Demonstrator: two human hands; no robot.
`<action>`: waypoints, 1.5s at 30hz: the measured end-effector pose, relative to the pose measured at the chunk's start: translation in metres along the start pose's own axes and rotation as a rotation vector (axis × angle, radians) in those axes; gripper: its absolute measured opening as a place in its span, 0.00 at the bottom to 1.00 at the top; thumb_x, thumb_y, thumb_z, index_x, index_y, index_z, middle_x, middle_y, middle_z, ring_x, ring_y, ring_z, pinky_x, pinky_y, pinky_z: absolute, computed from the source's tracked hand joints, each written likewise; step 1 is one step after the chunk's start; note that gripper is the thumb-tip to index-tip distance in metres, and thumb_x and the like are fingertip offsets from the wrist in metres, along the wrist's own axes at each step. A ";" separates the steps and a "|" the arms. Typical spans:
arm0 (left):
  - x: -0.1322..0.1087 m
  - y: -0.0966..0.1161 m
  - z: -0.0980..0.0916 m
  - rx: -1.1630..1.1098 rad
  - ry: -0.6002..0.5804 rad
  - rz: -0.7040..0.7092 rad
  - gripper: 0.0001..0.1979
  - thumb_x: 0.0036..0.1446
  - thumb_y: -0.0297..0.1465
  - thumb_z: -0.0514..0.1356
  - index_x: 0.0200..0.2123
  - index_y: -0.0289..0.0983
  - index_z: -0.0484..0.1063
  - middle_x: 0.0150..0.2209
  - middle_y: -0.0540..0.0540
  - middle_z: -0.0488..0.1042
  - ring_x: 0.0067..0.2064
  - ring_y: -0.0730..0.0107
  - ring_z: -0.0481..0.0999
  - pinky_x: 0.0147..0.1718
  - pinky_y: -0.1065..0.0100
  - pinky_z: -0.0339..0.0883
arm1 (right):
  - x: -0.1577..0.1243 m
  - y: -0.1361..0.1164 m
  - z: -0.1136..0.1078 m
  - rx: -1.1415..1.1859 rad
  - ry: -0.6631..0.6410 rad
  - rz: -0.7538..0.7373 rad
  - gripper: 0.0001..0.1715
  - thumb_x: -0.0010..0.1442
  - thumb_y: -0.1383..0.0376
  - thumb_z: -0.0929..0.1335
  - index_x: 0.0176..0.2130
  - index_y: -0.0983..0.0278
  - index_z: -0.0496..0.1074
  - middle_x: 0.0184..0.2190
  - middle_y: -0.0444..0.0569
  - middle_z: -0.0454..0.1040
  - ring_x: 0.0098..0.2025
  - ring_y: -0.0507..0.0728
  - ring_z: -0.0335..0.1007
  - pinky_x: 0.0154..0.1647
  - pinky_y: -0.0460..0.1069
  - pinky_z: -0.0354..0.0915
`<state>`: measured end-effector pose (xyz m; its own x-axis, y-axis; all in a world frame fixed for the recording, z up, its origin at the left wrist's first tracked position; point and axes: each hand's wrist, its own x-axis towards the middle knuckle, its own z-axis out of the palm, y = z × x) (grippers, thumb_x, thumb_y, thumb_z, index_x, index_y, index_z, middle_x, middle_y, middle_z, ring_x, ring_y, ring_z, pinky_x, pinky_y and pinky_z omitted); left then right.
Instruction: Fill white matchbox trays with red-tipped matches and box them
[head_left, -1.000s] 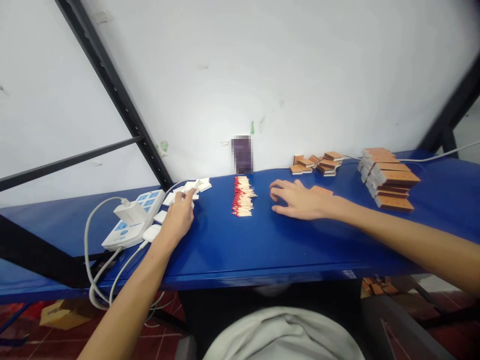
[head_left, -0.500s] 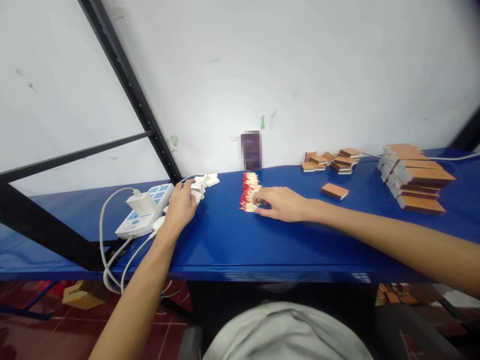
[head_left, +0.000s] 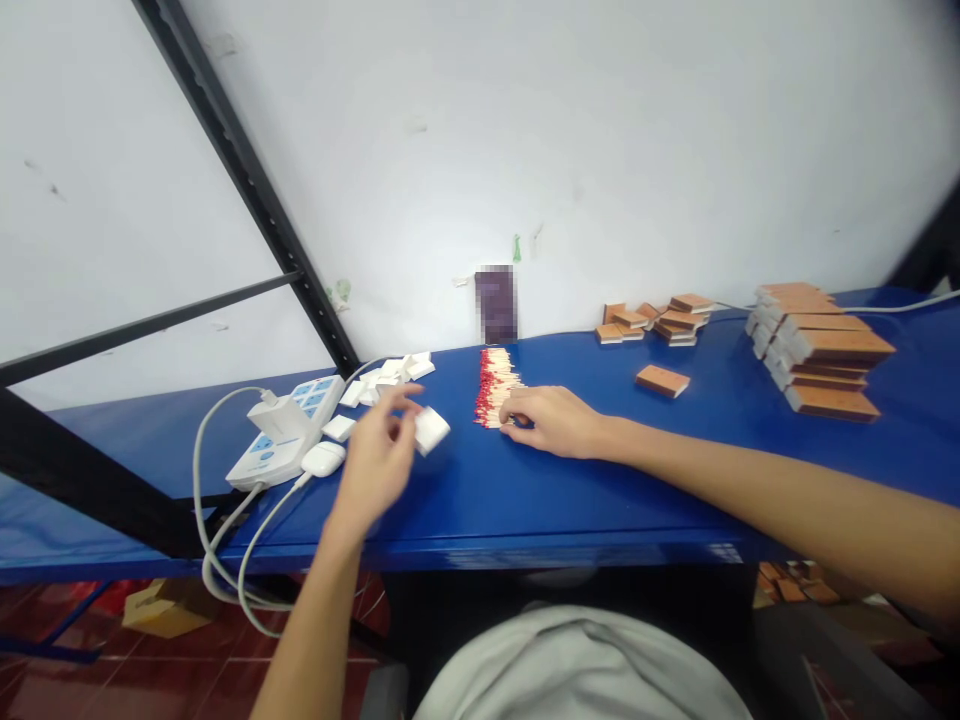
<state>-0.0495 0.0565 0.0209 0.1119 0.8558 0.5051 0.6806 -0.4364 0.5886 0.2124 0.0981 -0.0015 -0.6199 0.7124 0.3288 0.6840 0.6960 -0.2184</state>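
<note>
My left hand [head_left: 379, 460] is raised a little over the blue table [head_left: 525, 490] and holds a small white inner tray [head_left: 431, 430] in its fingertips. Behind it lies a loose heap of white trays [head_left: 386, 378]. My right hand [head_left: 551, 420] rests on the table with fingers curled at the near end of a pile of red-tipped matches [head_left: 495, 385], pinching some of them. One brown matchbox [head_left: 662, 380] lies alone to the right of that hand.
A white power strip [head_left: 289, 425] with a plugged charger and grey cables sits at the left, a white earbud case [head_left: 322, 458] beside it. Brown matchboxes are heaped at the back [head_left: 660, 320] and stacked at the right [head_left: 821, 355]. A black frame strut crosses the left.
My left hand has come back from the heap of white trays with one tray in it. My right hand slid left from bare table to the matches and closed on them.
</note>
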 end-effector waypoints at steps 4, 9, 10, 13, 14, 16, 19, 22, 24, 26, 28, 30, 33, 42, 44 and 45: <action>-0.029 0.035 0.032 -0.065 -0.261 0.085 0.15 0.67 0.30 0.50 0.51 0.41 0.72 0.41 0.47 0.78 0.39 0.65 0.77 0.34 0.68 0.66 | 0.000 0.002 -0.001 0.029 0.020 0.015 0.10 0.63 0.62 0.65 0.39 0.61 0.75 0.35 0.47 0.77 0.35 0.55 0.69 0.34 0.47 0.56; -0.033 0.043 0.043 0.188 -0.204 0.155 0.10 0.67 0.32 0.54 0.47 0.43 0.74 0.38 0.52 0.79 0.32 0.68 0.76 0.44 0.60 0.61 | -0.001 0.007 0.000 0.058 0.035 0.016 0.09 0.62 0.63 0.66 0.38 0.62 0.76 0.32 0.46 0.75 0.32 0.53 0.67 0.33 0.47 0.55; -0.033 0.041 0.042 0.201 -0.202 0.162 0.09 0.66 0.33 0.56 0.47 0.43 0.74 0.38 0.52 0.79 0.30 0.69 0.75 0.44 0.60 0.61 | -0.001 0.008 0.001 0.064 0.034 0.012 0.08 0.62 0.63 0.67 0.37 0.62 0.76 0.31 0.45 0.75 0.32 0.53 0.66 0.33 0.47 0.54; -0.032 0.036 0.035 0.176 -0.203 0.164 0.09 0.63 0.36 0.61 0.46 0.44 0.74 0.39 0.53 0.79 0.28 0.71 0.74 0.43 0.60 0.61 | -0.001 0.008 0.000 0.089 0.023 0.007 0.07 0.61 0.64 0.67 0.35 0.63 0.75 0.29 0.45 0.73 0.30 0.51 0.64 0.31 0.46 0.53; -0.033 0.034 0.032 0.162 -0.201 0.164 0.09 0.63 0.37 0.62 0.46 0.44 0.74 0.38 0.53 0.79 0.29 0.71 0.75 0.43 0.61 0.61 | -0.001 0.008 0.000 0.097 0.019 0.009 0.06 0.61 0.65 0.67 0.34 0.63 0.75 0.29 0.45 0.73 0.30 0.51 0.64 0.31 0.46 0.53; -0.035 0.031 0.027 0.155 -0.187 0.164 0.09 0.63 0.38 0.62 0.45 0.43 0.74 0.38 0.53 0.79 0.33 0.68 0.76 0.43 0.61 0.60 | -0.001 0.006 -0.001 0.111 0.011 0.018 0.05 0.60 0.66 0.67 0.33 0.63 0.75 0.28 0.44 0.72 0.28 0.50 0.62 0.31 0.46 0.52; -0.039 0.028 0.019 0.222 -0.181 0.132 0.11 0.63 0.42 0.60 0.44 0.42 0.75 0.40 0.51 0.77 0.39 0.63 0.76 0.45 0.60 0.59 | -0.003 0.003 -0.004 0.129 -0.008 0.026 0.05 0.58 0.68 0.67 0.31 0.64 0.73 0.26 0.43 0.71 0.27 0.50 0.62 0.30 0.46 0.52; -0.042 0.027 0.015 0.293 -0.245 0.066 0.15 0.61 0.46 0.61 0.44 0.43 0.75 0.40 0.49 0.75 0.41 0.60 0.74 0.43 0.60 0.59 | -0.004 0.000 -0.007 0.141 -0.017 0.026 0.04 0.57 0.69 0.67 0.30 0.64 0.73 0.26 0.42 0.70 0.28 0.50 0.62 0.30 0.46 0.52; -0.044 0.029 0.014 0.310 -0.295 0.054 0.16 0.60 0.46 0.62 0.45 0.43 0.75 0.37 0.49 0.73 0.38 0.61 0.73 0.40 0.61 0.59 | -0.004 -0.001 -0.008 0.146 -0.022 0.033 0.04 0.56 0.69 0.67 0.29 0.64 0.72 0.25 0.42 0.70 0.28 0.50 0.62 0.30 0.46 0.52; -0.046 0.032 0.013 0.311 -0.339 0.075 0.15 0.60 0.45 0.62 0.46 0.44 0.75 0.33 0.51 0.72 0.34 0.64 0.71 0.38 0.62 0.57 | -0.004 -0.001 -0.009 0.142 -0.025 0.043 0.04 0.56 0.69 0.67 0.29 0.64 0.72 0.25 0.42 0.69 0.27 0.50 0.61 0.30 0.46 0.52; -0.049 0.036 0.014 0.300 -0.380 0.107 0.15 0.61 0.44 0.61 0.47 0.45 0.75 0.27 0.53 0.70 0.30 0.66 0.69 0.37 0.62 0.56 | -0.004 0.000 -0.009 0.135 -0.017 0.044 0.05 0.56 0.69 0.67 0.28 0.64 0.70 0.25 0.42 0.69 0.26 0.49 0.60 0.30 0.46 0.51; -0.051 0.039 0.015 0.292 -0.414 0.133 0.16 0.60 0.45 0.61 0.48 0.45 0.75 0.23 0.55 0.67 0.28 0.65 0.66 0.36 0.62 0.56 | -0.004 0.001 -0.009 0.126 0.002 0.040 0.06 0.56 0.69 0.66 0.27 0.63 0.69 0.24 0.41 0.68 0.26 0.49 0.59 0.29 0.46 0.51; -0.053 0.040 0.018 0.290 -0.422 0.137 0.17 0.58 0.44 0.62 0.48 0.45 0.76 0.20 0.53 0.66 0.30 0.62 0.66 0.35 0.64 0.56 | -0.005 0.002 -0.010 0.110 0.023 0.034 0.05 0.56 0.68 0.66 0.28 0.63 0.68 0.25 0.41 0.69 0.26 0.49 0.59 0.30 0.46 0.50; -0.051 0.035 0.021 0.228 -0.411 0.149 0.15 0.57 0.39 0.64 0.47 0.44 0.75 0.20 0.55 0.68 0.29 0.65 0.67 0.34 0.66 0.57 | -0.006 0.004 -0.009 0.105 0.017 0.075 0.06 0.59 0.66 0.66 0.29 0.63 0.70 0.25 0.41 0.70 0.25 0.49 0.59 0.29 0.46 0.49; -0.052 0.035 0.019 0.226 -0.431 0.153 0.15 0.57 0.40 0.64 0.48 0.45 0.75 0.21 0.55 0.68 0.29 0.66 0.67 0.33 0.66 0.57 | -0.006 0.003 -0.009 0.109 0.013 0.082 0.07 0.60 0.66 0.66 0.30 0.63 0.71 0.24 0.41 0.70 0.25 0.49 0.59 0.29 0.46 0.49; -0.053 0.035 0.018 0.221 -0.443 0.155 0.15 0.58 0.41 0.63 0.48 0.45 0.74 0.22 0.55 0.68 0.29 0.66 0.67 0.33 0.67 0.57 | -0.006 0.003 -0.009 0.110 0.009 0.085 0.07 0.60 0.66 0.66 0.30 0.63 0.72 0.24 0.41 0.70 0.25 0.49 0.59 0.29 0.46 0.49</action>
<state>-0.0181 0.0010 0.0033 0.4870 0.8420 0.2319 0.7631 -0.5394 0.3560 0.2219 0.0948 0.0043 -0.5576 0.7688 0.3132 0.6872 0.6391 -0.3454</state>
